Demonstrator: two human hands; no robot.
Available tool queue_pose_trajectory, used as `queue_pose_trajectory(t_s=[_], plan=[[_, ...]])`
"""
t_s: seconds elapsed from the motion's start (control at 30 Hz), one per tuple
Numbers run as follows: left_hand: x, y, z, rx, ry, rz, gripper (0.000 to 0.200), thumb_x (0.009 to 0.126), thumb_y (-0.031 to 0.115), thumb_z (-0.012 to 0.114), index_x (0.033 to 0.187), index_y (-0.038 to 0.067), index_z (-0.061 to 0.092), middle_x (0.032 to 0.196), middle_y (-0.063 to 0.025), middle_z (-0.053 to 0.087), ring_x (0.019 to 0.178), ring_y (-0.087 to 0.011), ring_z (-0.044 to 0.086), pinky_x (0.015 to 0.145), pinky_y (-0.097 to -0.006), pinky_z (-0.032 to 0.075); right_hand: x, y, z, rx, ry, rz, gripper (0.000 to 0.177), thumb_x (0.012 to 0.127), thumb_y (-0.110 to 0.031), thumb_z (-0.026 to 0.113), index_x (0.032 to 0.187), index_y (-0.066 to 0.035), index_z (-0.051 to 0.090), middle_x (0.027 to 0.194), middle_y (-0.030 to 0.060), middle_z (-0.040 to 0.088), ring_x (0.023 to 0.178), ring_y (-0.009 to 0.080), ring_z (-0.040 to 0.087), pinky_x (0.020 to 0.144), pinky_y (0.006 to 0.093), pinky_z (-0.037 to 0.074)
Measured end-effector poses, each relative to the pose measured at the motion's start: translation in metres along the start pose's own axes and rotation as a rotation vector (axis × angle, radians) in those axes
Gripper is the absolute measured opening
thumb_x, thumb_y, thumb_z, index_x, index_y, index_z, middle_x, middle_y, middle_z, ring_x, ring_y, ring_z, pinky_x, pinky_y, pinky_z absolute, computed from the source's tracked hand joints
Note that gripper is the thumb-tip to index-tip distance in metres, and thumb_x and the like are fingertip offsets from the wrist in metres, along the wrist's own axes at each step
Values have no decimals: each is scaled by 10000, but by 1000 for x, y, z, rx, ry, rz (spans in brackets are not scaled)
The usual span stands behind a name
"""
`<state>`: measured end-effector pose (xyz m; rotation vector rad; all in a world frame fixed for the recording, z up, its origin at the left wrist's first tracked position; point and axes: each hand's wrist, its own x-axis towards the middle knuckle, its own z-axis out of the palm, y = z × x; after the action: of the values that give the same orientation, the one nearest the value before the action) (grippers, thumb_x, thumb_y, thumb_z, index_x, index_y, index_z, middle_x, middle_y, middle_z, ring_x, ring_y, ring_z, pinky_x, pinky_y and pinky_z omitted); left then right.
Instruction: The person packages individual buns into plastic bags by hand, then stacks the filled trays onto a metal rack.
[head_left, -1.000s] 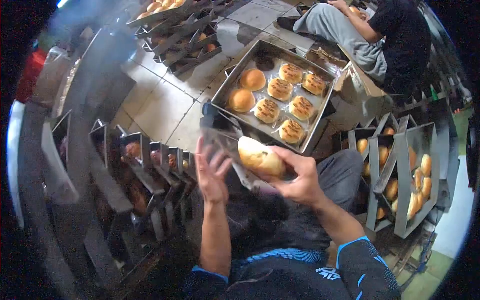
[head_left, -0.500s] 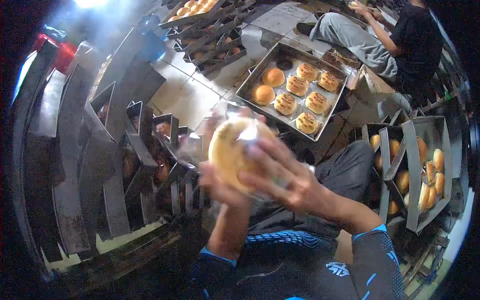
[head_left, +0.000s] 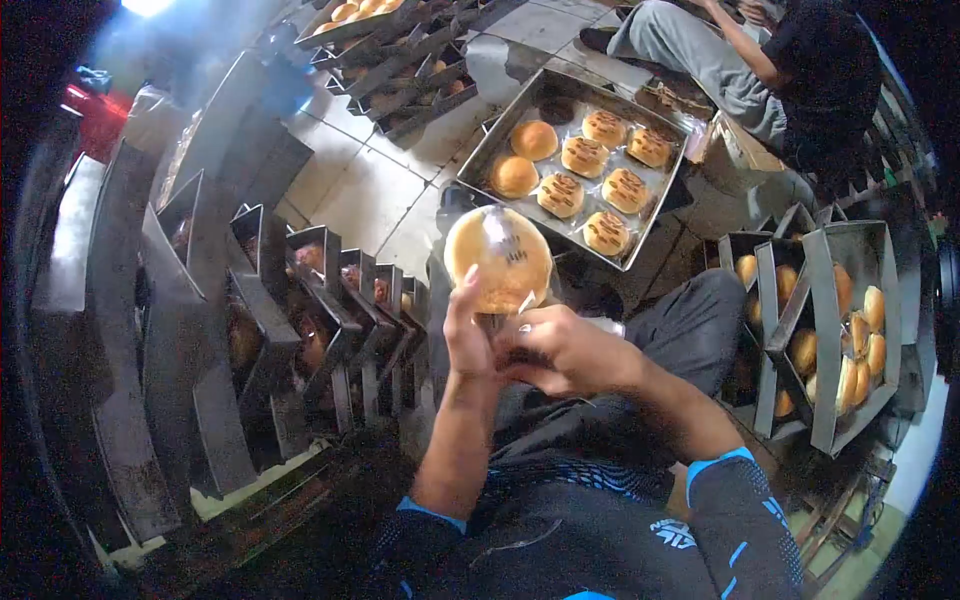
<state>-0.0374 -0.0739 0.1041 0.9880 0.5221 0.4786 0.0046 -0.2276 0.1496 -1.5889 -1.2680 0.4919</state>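
Observation:
Upright in front of me is a round golden bun [head_left: 500,250] in a clear plastic wrapper with dark print on it. My left hand [head_left: 468,335] is closed on its lower left side, thumb against the front. Just below the bun, my right hand [head_left: 575,352] has its fingers curled together on the gathered end of the wrapper, which is mostly hidden by them. Beyond my hands, a metal tray [head_left: 616,102] on the floor holds several wrapped buns [head_left: 584,156] with dark markings and two plain buns [head_left: 534,140].
Stacked metal trays [head_left: 165,330] with baked goods line my left side. Tilted trays [head_left: 822,345] of buns stand at right, near my knee. More stacked trays [head_left: 400,85] are at the back. A co-worker [head_left: 815,85] sits at the upper right beside a torn cardboard box [head_left: 735,150].
The bun has gone from being blurred between both moving hands to upright and steadier. My right hand has moved from its side down to the wrapper's lower end. The view has shifted slightly.

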Motion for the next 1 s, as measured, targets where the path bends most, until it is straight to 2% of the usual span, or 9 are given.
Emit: queue_pose_trajectory(t_s=[0.1,0.2,0.33,0.47,0.6,0.67,0.8,0.93,1.0], plan=[[0,33,21,-281,-13,-216,517,908,349,481,1273,-18,490,1124,-183,629,978,-320,648,859,-460,545,4,-18,-12,62,-165,-164,249,643,7,712,857,-15,586,857,136,611,913,346,621,768,405,512],[22,32,-17,-627,-295,-282,587,879,449,483,1313,55,479,1190,-201,600,1011,-335,636,815,-546,542,5,-36,-39,826,-694,-210,71,854,-64,645,787,-45,628,820,91,645,775,282,627,702,368,491],[11,23,-12,-392,-98,-377,618,904,457,372,1325,11,445,1218,-188,587,1051,-306,618,810,-460,553,8,25,-3,-460,565,70,198,780,-144,743,938,-44,680,913,107,650,894,317,612,803,382,505],[-31,-2,-8,-309,-95,-542,610,977,530,318,1370,75,418,1258,-106,563,1073,-250,600,908,-416,511,11,26,-2,-243,682,-164,183,770,-78,751,940,-33,699,913,100,636,848,260,614,773,354,509],[-22,-37,-26,205,-117,500,439,997,321,496,1270,-23,483,1139,-127,585,976,-210,600,896,-333,464,11,36,15,247,894,145,81,863,-56,693,927,-7,707,918,95,644,781,140,609,690,264,488],[-12,-2,-40,805,-157,821,274,972,233,555,919,-23,635,914,-159,673,819,-276,658,760,-365,534,10,27,10,391,802,277,89,863,-50,692,935,0,709,918,91,647,803,124,604,695,264,485],[-3,29,-59,784,55,1187,216,811,178,723,824,-17,633,924,-195,655,799,-282,645,720,-378,540,29,5,-22,-400,670,-143,174,754,-46,763,925,-52,730,902,88,630,754,198,605,670,301,500],[27,6,-94,1134,91,1057,201,882,206,666,958,23,700,912,-143,634,812,-260,624,702,-372,514,38,98,28,267,677,214,99,821,-13,697,919,-32,691,873,86,599,661,144,616,558,266,490],[31,-4,-104,1030,85,1065,189,903,180,640,942,6,702,851,-123,626,765,-256,620,671,-350,499,35,105,32,125,647,153,61,827,-57,711,863,-27,671,906,107,615,669,147,624,572,249,484]])
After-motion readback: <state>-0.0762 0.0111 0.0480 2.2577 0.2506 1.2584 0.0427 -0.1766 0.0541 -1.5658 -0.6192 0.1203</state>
